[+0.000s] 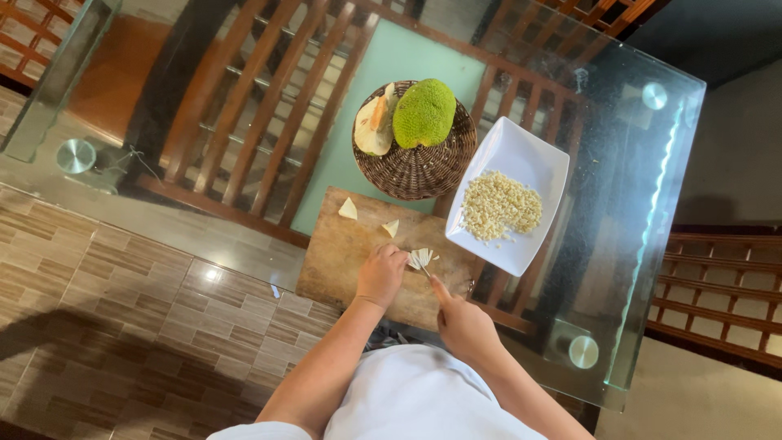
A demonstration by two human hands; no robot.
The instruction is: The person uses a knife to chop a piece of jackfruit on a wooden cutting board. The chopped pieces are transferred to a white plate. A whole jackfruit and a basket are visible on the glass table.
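- The left hand [381, 274] presses curled fingers down on a small pale piece of fruit flesh [420, 258] on the wooden cutting board [342, 253]; the piece lies just beyond the fingertips, fanned into thin slivers.
- The right hand [462, 324] is clenched around a knife [429, 274], forefinger stretched along it. The blade is mostly hidden, so its exact line is hard to judge; it seems to meet the piece right beside the left fingertips.
- Risk: blade and holding fingers sit very close. If the slick piece skids or the fingertips uncurl, the edge could nick them.
- Risk: the board rests on a smooth glass tabletop [619, 187]. A hard push might make it slide toward the person.
- Risk: the white square dish [521, 155], beyond the right hand, touches or nearly touches the board's far corner. A shifting board may jolt it and scatter the diced pale bits [500, 205] heaped inside.
- Two loose pale wedges [349, 209] lie on the board beyond the left hand.
- Further on stands a round, dark, woven wicker basket [423, 175] holding a bumpy green breadfruit-like fruit [423, 112] and a cut cream-coloured half [371, 126].
- The board is worn and matte with rounded corners; the dish looks glossy.
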